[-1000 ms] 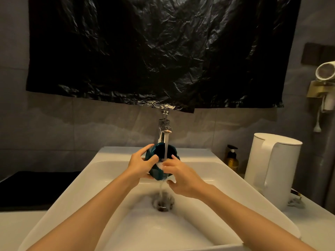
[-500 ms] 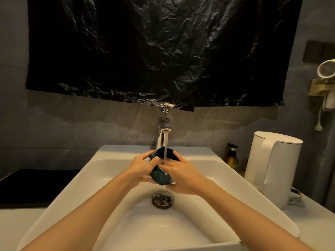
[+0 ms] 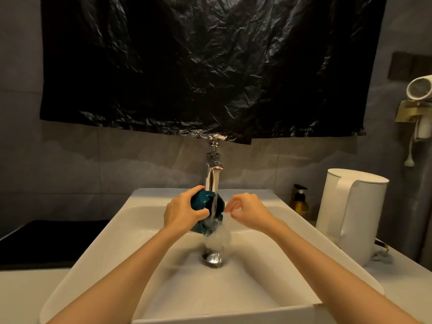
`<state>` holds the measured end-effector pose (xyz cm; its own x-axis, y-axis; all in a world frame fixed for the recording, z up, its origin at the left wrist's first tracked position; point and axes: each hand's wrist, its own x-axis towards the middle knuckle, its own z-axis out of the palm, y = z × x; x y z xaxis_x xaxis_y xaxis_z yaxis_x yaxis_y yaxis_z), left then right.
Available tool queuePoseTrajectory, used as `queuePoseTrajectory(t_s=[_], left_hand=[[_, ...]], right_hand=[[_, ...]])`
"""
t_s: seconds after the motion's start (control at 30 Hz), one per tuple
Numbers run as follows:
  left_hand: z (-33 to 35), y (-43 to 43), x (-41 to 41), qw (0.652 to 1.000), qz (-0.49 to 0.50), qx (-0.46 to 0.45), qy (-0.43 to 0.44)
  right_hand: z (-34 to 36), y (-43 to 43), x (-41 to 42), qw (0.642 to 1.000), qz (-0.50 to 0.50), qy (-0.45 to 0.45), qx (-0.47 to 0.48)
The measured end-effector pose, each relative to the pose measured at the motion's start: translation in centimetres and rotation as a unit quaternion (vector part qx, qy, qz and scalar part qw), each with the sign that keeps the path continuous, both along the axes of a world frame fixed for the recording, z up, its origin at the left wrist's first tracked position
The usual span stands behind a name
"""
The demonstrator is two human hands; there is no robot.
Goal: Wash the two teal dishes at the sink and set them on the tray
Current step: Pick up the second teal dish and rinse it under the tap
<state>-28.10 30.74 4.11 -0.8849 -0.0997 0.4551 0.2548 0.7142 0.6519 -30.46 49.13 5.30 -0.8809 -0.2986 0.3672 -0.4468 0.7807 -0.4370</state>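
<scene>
A small teal dish (image 3: 203,202) is held tilted under the running chrome tap (image 3: 213,174), above the white sink (image 3: 121,220). My left hand (image 3: 181,210) grips the dish from its left side, fingers curled over the rim. My right hand (image 3: 245,210) hovers just right of the dish, off it, its fingers loosely curled and holding nothing. Water pours off the dish and splashes down onto the drain (image 3: 212,258). A dark tray (image 3: 46,242) lies on the counter left of the sink. The second teal dish is out of view.
A white electric kettle (image 3: 350,213) stands on the counter to the right of the sink, with an amber pump bottle (image 3: 300,202) behind it. Black plastic sheeting (image 3: 205,66) hangs on the wall above the tap. A hair dryer (image 3: 420,101) is mounted at far right.
My right hand has let go of the dish and drawn away to the right. My left hand has tilted the dish, and water now spills off it in a splash.
</scene>
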Motion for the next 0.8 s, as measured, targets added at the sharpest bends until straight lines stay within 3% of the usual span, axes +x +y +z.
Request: queuePoseTrajectory(t_s=[0.1, 0.2, 0.33, 0.4, 0.5, 0.63, 0.8], left_hand=[[0.2, -0.1, 0.4, 0.995, 0.032, -0.088, 0.032], [0.6, -0.1, 0.8, 0.981, 0.063, -0.180, 0.043], [1.0, -0.5, 0.9, 0.968, 0.093, -0.227, 0.051], [0.9, -0.7, 0.7, 0.977, 0.088, -0.186, 0.053], [0.3, -1.0, -0.5, 0.998, 0.055, 0.001, 0.006], [0.0, -0.3, -0.7, 0.957, -0.044, 0.255, -0.130], [0.0, 0.3, -0.4, 0.942, -0.087, 0.235, -0.222]], right_hand=[[-0.2, -0.3, -1.0, 0.999, -0.041, -0.033, -0.002], [-1.5, -0.9, -1.7, 0.995, -0.071, -0.037, -0.066], [-2.5, -0.9, -2.0, 0.985, -0.080, -0.055, -0.144], [-2.3, -0.7, -1.7, 0.980, -0.067, -0.069, -0.176], [-2.1, -0.8, -0.9, 0.959, -0.012, -0.141, -0.246], [-2.2, -1.7, -0.5, 0.910, 0.057, -0.285, -0.295], [-2.6, -1.7, -0.4, 0.883, 0.049, -0.356, -0.301]])
